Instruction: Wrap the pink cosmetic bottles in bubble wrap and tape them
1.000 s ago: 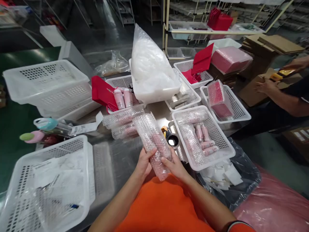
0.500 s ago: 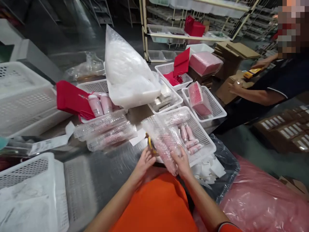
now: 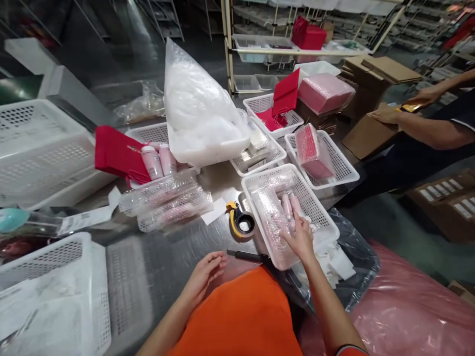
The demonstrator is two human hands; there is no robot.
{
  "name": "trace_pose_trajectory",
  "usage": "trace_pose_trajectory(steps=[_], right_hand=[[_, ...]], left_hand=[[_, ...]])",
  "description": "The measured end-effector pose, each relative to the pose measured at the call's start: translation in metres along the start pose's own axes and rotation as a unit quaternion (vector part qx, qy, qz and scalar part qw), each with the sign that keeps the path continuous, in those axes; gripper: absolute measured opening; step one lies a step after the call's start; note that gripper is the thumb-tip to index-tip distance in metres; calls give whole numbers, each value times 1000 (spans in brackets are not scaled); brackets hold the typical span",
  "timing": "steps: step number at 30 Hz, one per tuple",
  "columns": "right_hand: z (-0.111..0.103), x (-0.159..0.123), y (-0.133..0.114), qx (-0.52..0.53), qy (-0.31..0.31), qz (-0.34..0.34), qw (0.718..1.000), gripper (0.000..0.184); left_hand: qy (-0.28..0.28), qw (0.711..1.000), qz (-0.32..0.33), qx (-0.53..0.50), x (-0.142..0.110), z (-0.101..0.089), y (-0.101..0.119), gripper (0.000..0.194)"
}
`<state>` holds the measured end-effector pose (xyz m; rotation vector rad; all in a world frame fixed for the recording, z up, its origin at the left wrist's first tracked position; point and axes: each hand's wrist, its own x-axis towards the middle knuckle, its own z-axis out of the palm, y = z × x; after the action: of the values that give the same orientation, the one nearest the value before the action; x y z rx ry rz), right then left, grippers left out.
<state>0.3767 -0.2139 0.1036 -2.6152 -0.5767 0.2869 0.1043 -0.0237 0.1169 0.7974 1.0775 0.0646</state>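
My right hand [image 3: 301, 240] reaches into a white perforated basket [image 3: 332, 232], fingers spread over small pink tubes [image 3: 287, 205] and touching or just above them; its fingertips partly hide the tubes. Beside it in the same basket lies a bubble-wrapped pink package [image 3: 272, 217]. Over the metal table's front edge, my left hand [image 3: 205, 277] is empty, its fingers loosely stretched. Near that hand are a black-handled knife [image 3: 249, 256] and a yellow tape dispenser [image 3: 237, 221] with a dark roll.
Bubble-wrapped pink bundles [image 3: 168, 205] lie left of the tape dispenser. Behind stand a big bag of white filler [image 3: 200, 109], a red gift bag [image 3: 118, 155] and more baskets [image 3: 343, 170]. A co-worker's arm [image 3: 432, 128] handles a cardboard box [image 3: 371, 133] at right.
The bubble-wrapped package left my right hand and now lies in the basket. That hand has moved onto the tubes. My left hand has drawn back from the tape dispenser.
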Motion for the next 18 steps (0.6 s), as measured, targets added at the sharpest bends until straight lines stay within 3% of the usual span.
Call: trace_pose_trajectory(steps=[2, 4, 9, 13, 15, 18], right_hand=[[-2, 16, -9, -30, -45, -102, 993, 84], [4, 26, -21, -51, -83, -160, 982, 83], [28, 17, -37, -54, -86, -158, 982, 80], [27, 21, -18, 21, -95, -189, 977, 78], [19, 40, -1, 69, -49, -155, 984, 69], [5, 80, 23, 36, 28, -9, 999, 55]], left_hand=[[12, 1000, -3, 3, 0, -6, -2, 56], [20, 1000, -8, 5, 1, -10, -1, 59], [34, 999, -13, -8, 5, -6, -2, 61], [38, 999, -31, -14, 8, -1, -7, 54], [40, 998, -37, -11, 9, -2, -8, 49], [69, 997, -40, -19, 11, -9, -8, 37]])
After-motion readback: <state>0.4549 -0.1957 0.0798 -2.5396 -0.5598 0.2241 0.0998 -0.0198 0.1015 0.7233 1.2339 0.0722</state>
